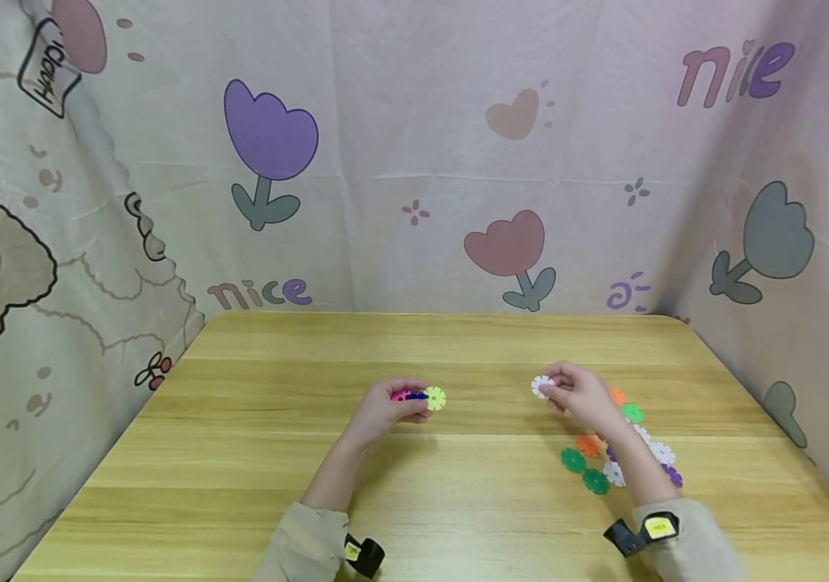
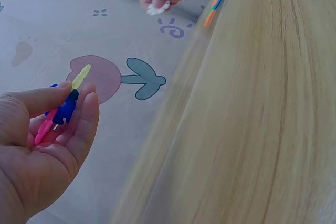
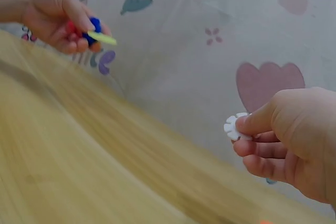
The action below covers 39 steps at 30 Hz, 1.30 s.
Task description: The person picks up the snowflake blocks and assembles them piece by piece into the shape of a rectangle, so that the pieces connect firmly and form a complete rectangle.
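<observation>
My left hand (image 1: 385, 411) pinches a small joined piece of notched plastic discs above the table. In it a pink disc (image 2: 46, 128), a blue disc (image 2: 65, 110) and a yellow disc (image 1: 435, 398) show, the yellow one sticking out past the fingertips. Fingers partly cover the pink and blue discs. To the right, my right hand (image 1: 580, 398) holds a white notched disc (image 3: 234, 127) between thumb and fingers. A gap separates the white disc from the joined discs.
Loose discs lie on the wooden table (image 1: 240, 469) beneath and around the right forearm, among them a green disc (image 1: 572, 460), an orange disc (image 1: 589, 445) and a purple disc (image 1: 672, 475). Behind the table hangs a printed cloth (image 1: 400, 105).
</observation>
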### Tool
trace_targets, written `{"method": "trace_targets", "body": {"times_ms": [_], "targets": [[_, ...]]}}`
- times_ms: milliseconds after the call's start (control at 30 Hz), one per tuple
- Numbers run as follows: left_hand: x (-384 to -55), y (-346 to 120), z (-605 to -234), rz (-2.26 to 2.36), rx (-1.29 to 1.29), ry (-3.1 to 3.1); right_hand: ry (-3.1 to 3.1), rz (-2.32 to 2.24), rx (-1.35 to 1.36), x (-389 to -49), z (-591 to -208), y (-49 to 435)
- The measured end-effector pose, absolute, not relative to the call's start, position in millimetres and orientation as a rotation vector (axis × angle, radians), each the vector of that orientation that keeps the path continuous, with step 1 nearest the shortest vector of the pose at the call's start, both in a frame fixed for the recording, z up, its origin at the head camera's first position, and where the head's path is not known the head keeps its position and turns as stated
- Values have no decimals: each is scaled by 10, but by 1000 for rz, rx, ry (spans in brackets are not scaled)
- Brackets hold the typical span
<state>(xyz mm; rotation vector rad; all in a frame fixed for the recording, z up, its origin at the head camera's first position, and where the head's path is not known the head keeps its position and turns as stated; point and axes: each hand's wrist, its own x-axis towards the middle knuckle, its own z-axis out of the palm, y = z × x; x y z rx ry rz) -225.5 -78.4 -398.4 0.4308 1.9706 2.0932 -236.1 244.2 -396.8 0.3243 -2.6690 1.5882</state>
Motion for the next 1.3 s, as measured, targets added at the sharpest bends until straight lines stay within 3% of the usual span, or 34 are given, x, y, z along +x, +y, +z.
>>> {"method": "trace_targets", "body": {"times_ms": [767, 1300], "targets": [[-2245, -776, -3975, 2093, 447, 1954, -2545, 1839, 562, -2308, -3910, 1474], [-2269, -772, -3994, 2080, 448, 1967, -2433, 1821, 642, -2070, -3757, 1255]]}}
